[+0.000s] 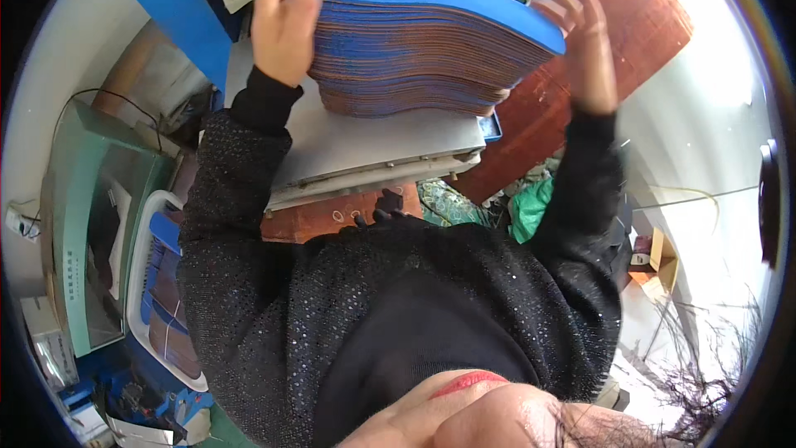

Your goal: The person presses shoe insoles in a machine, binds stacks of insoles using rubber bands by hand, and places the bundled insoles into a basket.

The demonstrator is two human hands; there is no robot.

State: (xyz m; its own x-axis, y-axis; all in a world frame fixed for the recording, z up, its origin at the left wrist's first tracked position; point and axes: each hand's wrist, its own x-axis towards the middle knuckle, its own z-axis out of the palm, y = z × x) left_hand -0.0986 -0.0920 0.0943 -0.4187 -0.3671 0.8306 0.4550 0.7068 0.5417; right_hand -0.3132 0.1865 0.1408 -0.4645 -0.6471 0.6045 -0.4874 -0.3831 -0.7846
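We clasp the stack of blue insole sheets [423, 41]: left hand [282, 21] gripping, right hand [584, 46] apparently splayed open; sheets could slide rightward.

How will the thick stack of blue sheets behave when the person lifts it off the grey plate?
The stack probably sags: its layers already curve downward at the edges. Many loose thin sheets may slide apart, so the left hand grips one end. The right hand looks open beside the other.
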